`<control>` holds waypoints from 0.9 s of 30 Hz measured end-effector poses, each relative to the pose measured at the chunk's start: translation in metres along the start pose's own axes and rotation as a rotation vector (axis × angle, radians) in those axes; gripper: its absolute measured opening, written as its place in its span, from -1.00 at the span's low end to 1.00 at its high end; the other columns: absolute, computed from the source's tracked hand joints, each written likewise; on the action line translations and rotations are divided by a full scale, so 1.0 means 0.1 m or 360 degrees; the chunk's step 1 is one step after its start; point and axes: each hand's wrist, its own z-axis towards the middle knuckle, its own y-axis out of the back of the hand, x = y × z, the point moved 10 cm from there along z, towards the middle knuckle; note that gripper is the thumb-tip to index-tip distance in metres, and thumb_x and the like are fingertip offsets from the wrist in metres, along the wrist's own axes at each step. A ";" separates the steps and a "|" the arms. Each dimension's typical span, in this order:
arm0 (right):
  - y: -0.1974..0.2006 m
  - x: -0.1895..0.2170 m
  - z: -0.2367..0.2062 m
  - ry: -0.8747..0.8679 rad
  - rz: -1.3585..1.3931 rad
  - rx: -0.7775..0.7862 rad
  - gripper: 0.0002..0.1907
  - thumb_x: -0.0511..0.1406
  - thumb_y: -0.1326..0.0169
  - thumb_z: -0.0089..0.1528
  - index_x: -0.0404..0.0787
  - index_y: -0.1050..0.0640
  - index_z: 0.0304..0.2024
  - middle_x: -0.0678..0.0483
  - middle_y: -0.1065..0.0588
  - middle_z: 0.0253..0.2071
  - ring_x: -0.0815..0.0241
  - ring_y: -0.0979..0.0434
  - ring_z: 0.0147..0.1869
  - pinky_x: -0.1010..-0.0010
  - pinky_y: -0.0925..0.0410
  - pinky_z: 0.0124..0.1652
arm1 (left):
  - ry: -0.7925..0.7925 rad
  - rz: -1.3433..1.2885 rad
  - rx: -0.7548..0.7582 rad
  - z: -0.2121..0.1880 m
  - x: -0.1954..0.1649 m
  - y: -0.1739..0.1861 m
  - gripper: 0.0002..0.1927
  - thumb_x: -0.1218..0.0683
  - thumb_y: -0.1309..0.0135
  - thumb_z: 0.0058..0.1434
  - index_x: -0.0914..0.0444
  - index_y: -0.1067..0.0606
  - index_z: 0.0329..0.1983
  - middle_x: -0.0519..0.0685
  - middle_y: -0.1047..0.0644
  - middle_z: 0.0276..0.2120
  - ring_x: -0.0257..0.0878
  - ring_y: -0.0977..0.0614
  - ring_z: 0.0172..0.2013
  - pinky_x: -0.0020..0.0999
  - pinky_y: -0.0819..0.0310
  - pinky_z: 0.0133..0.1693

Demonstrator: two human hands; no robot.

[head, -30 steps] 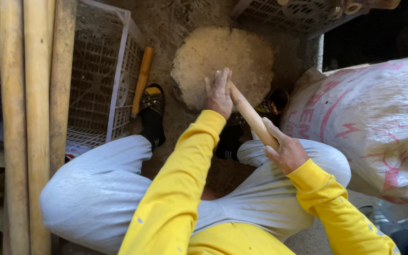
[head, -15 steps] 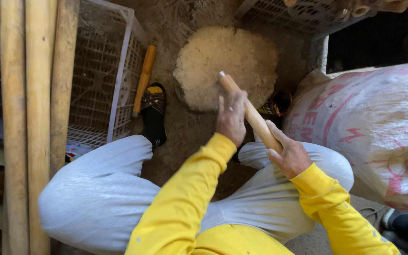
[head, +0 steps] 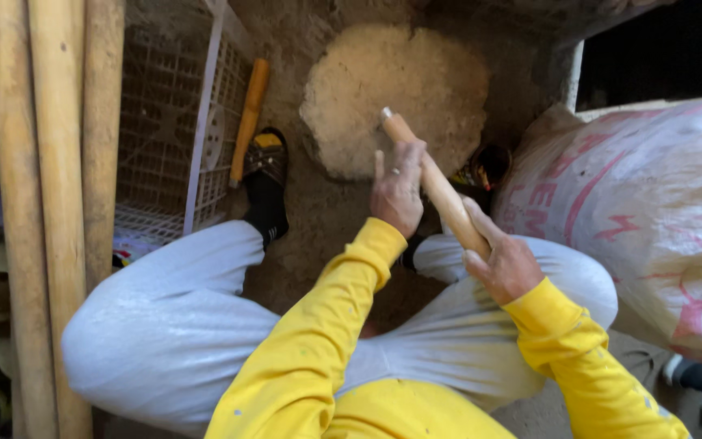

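My left hand (head: pixel 397 191) rests flat against the upper part of the wooden stick (head: pixel 432 183), palm down, fingers stretched toward twelve o'clock rather than curled around it. My right hand (head: pixel 504 258) is wrapped firmly around the lower end of the same stick, thumb lying along the wood. The stick runs slantwise between them, from my right hand at about four o'clock up to its blunt tip at eleven o'clock, and that tip sits over the near edge of the pale round slab (head: pixel 396 93) on the ground.

Both arms are in yellow sleeves (head: pixel 318 341), and my knees in grey trousers (head: pixel 172 325) spread wide beneath them. At ten o'clock from my left hand my foot in a black sandal (head: pixel 266 183) stands on the dirt floor (head: pixel 318 219), with an orange-handled tool (head: pixel 247 118) just beside it, leaning along a white plastic crate (head: pixel 172 130). Further out at nine o'clock stand several thick bamboo poles (head: pixel 50 203). At three o'clock, close to my right hand, lies a bulging woven sack (head: pixel 660 219) with red print.
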 end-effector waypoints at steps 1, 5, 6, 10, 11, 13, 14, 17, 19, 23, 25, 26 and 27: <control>0.01 -0.02 0.00 -0.0033 -0.0028 -0.0006 -0.09 -0.26 -0.14 0.09 0.05 -0.17 0.50 -0.39 -0.53 -0.23 -0.39 -0.57 -0.09 0.07 -0.39 -0.09 | -0.0073 0.0049 -0.0050 0.10 0.01 0.01 -0.57 0.20 0.15 0.46 0.19 -0.36 0.38 0.12 -0.44 0.32 0.09 -0.43 0.37 0.12 0.01 0.51; 0.04 -0.02 0.01 -0.0039 0.0056 -0.0018 -0.11 -0.25 -0.12 0.10 0.08 -0.17 0.49 -0.38 -0.54 -0.25 -0.35 -0.60 -0.13 0.08 -0.41 -0.07 | -0.0177 0.0246 -0.0038 0.18 0.01 -0.01 -0.49 0.25 0.17 0.35 0.23 -0.33 0.39 0.13 -0.43 0.34 0.17 -0.36 0.39 0.16 0.04 0.46; 0.04 -0.01 0.02 -0.0026 0.0010 -0.0020 -0.10 -0.25 -0.13 0.10 0.08 -0.17 0.50 -0.40 -0.53 -0.23 -0.38 -0.58 -0.12 0.06 -0.40 -0.08 | -0.0184 0.0299 -0.0002 0.18 0.01 -0.04 -0.47 0.26 0.17 0.32 0.25 -0.31 0.39 0.14 -0.43 0.34 0.21 -0.34 0.38 0.15 0.04 0.45; -0.02 -0.05 0.01 -0.0112 -0.0120 0.0013 -0.08 -0.25 -0.14 0.10 0.08 -0.14 0.51 -0.43 -0.51 -0.23 -0.41 -0.56 -0.12 0.00 -0.37 -0.11 | -0.0127 -0.0092 0.0142 -0.13 -0.15 -0.12 -0.50 0.23 0.11 0.39 0.17 -0.30 0.41 0.09 -0.45 0.31 0.03 -0.40 0.39 0.18 0.08 0.49; -0.03 -0.03 0.01 -0.0081 -0.0087 0.0017 -0.08 -0.26 -0.14 0.10 0.07 -0.14 0.51 -0.42 -0.51 -0.23 -0.42 -0.55 -0.12 0.00 -0.37 -0.11 | -0.0106 -0.0049 0.0164 -0.05 -0.09 -0.11 -0.47 0.26 0.16 0.37 0.18 -0.29 0.42 0.07 -0.46 0.31 0.01 -0.42 0.38 0.21 0.09 0.50; 0.00 0.03 0.01 0.0024 -0.0036 -0.0014 -0.07 -0.27 -0.14 0.09 0.04 -0.15 0.51 -0.42 -0.51 -0.24 -0.43 -0.54 -0.13 0.01 -0.37 -0.12 | -0.0113 0.0019 0.0129 0.12 -0.06 -0.06 -0.43 0.29 0.17 0.31 0.20 -0.29 0.42 0.05 -0.48 0.31 0.02 -0.43 0.36 0.25 0.09 0.48; 0.00 -0.01 0.00 -0.0022 -0.0031 -0.0006 -0.08 -0.26 -0.14 0.09 0.07 -0.15 0.50 -0.42 -0.51 -0.25 -0.41 -0.55 -0.14 0.02 -0.38 -0.12 | -0.0136 0.0044 0.0093 0.22 -0.06 -0.02 -0.43 0.28 0.15 0.29 0.21 -0.29 0.40 0.06 -0.48 0.30 0.05 -0.43 0.34 0.25 0.07 0.44; 0.02 -0.08 0.00 -0.0106 -0.0041 0.0003 -0.08 -0.25 -0.15 0.09 0.11 -0.16 0.50 -0.41 -0.51 -0.28 -0.40 -0.56 -0.17 0.03 -0.40 -0.11 | -0.0093 0.0202 0.0110 0.19 -0.09 -0.06 -0.45 0.24 0.10 0.30 0.19 -0.31 0.39 0.15 -0.43 0.31 0.13 -0.38 0.34 0.12 -0.07 0.43; 0.02 -0.06 0.02 -0.0072 -0.0075 -0.0006 -0.08 -0.26 -0.16 0.08 0.11 -0.18 0.49 -0.42 -0.50 -0.28 -0.44 -0.53 -0.15 0.01 -0.38 -0.12 | -0.0145 0.0136 0.0144 0.03 -0.19 -0.13 -0.45 0.26 0.13 0.33 0.16 -0.31 0.40 0.12 -0.43 0.33 0.07 -0.38 0.39 0.14 -0.05 0.47; -0.04 -0.10 0.01 -0.0123 -0.0140 0.0028 -0.07 -0.25 -0.14 0.10 0.11 -0.13 0.51 -0.42 -0.51 -0.29 -0.41 -0.56 -0.18 -0.03 -0.37 -0.14 | -0.0255 0.0028 0.0148 -0.10 -0.19 -0.18 -0.48 0.24 0.11 0.38 0.11 -0.31 0.41 0.02 -0.47 0.31 -0.04 -0.42 0.41 0.22 0.04 0.52; -0.03 -0.08 0.00 -0.0087 -0.0141 -0.0003 -0.08 -0.26 -0.14 0.09 0.11 -0.15 0.50 -0.42 -0.51 -0.29 -0.41 -0.56 -0.19 -0.04 -0.37 -0.14 | -0.0176 0.0077 0.0145 0.03 -0.06 -0.17 -0.42 0.24 0.10 0.29 0.17 -0.29 0.42 0.02 -0.48 0.29 0.02 -0.44 0.35 0.26 0.07 0.45; -0.02 -0.06 0.00 -0.0044 -0.0126 -0.0017 -0.08 -0.26 -0.14 0.09 0.10 -0.15 0.50 -0.42 -0.51 -0.27 -0.42 -0.55 -0.19 -0.05 -0.37 -0.15 | -0.0139 0.0099 0.0159 0.07 -0.04 -0.17 -0.39 0.24 0.10 0.25 0.20 -0.28 0.42 0.02 -0.49 0.28 0.06 -0.45 0.32 0.28 0.08 0.42; -0.01 -0.03 0.00 0.0007 -0.0116 -0.0034 -0.08 -0.26 -0.14 0.09 0.08 -0.14 0.50 -0.42 -0.51 -0.26 -0.42 -0.54 -0.19 -0.06 -0.37 -0.16 | -0.0149 0.0137 0.0127 0.09 -0.06 -0.14 -0.41 0.24 0.11 0.29 0.19 -0.28 0.43 0.05 -0.47 0.30 0.07 -0.43 0.33 0.26 0.07 0.43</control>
